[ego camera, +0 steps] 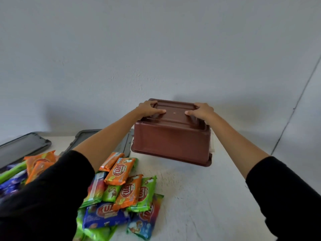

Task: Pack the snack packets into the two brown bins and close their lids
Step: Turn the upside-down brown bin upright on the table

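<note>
Snack packets (125, 186) lay heaped near left; farther off, your left hand (150, 109) and right hand (202, 111) each gripped the upturned brown bin (172, 141), tilted over the table (199, 197).

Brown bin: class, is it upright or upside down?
Upside down: the brown bin has its ribbed base facing up and its wider rim lowest.
</note>
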Demonstrator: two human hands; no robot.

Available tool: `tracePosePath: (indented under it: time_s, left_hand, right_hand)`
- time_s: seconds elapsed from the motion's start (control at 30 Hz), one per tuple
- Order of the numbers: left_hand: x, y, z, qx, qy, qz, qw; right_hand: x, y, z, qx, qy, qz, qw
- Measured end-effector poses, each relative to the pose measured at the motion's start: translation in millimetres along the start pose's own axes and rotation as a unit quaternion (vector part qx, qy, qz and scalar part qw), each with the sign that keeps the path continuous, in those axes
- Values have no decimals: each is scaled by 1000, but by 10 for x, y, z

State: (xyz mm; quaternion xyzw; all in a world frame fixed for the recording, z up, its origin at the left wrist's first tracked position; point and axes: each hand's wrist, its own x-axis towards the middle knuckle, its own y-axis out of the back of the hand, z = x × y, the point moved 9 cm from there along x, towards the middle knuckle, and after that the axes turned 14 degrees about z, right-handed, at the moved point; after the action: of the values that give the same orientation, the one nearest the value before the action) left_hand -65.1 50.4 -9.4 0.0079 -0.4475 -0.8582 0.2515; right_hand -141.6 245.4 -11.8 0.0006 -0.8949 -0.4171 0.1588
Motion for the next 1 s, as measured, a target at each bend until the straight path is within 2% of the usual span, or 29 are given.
tracePosePath:
  time_s: [0.33,0.57,0.83,1.0]
  left_hand:
    - [-1114,7,582,-36,13,67,997]
    - [-1896,-224,617,-29,49,53,997]
    - [-2389,-457,535,-25,67,26,997]
    - [-2537,-581,384,37,52,40,997]
  right_hand:
    - [-738,771,447,67,35,-15,997]
    - [-1298,861,856,52,35,-67,996]
    - [-1658,778,1218,117,-43,-119,985]
    - [-1863,702,1465,157,-68,-77,982]
